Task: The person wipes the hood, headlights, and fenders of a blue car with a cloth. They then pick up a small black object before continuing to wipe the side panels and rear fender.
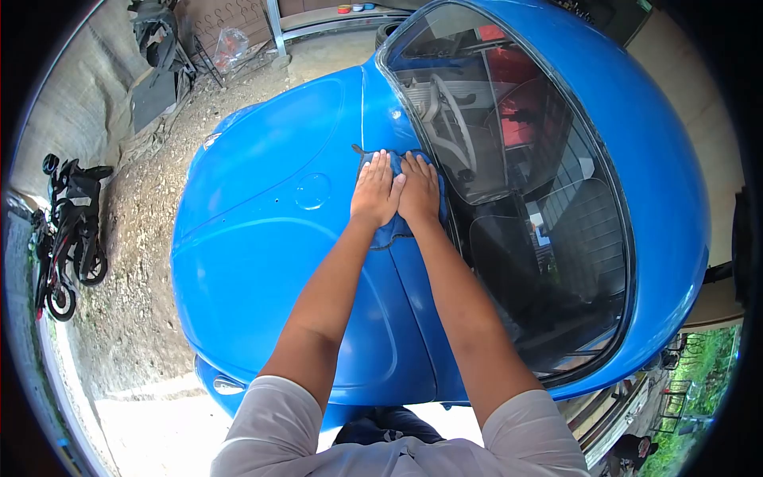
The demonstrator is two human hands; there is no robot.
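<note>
A blue car (262,238) fills the view below me, its rounded bonnet on the left and its windscreen (524,207) on the right. My left hand (377,191) and my right hand (419,188) lie flat side by side, palms down, on a dark blue cloth (391,232) spread on the bonnet just beside the windscreen's edge. The fingers of both hands are stretched out and press on the cloth. Most of the cloth is hidden under the hands. A steering wheel (455,119) shows through the glass.
Gravel ground (135,262) lies left of the car. A folded black stroller (67,230) stands at the far left. Dark equipment (159,56) and a plastic bag (230,44) sit at the top left by a wall. Green plants (699,381) show at the lower right.
</note>
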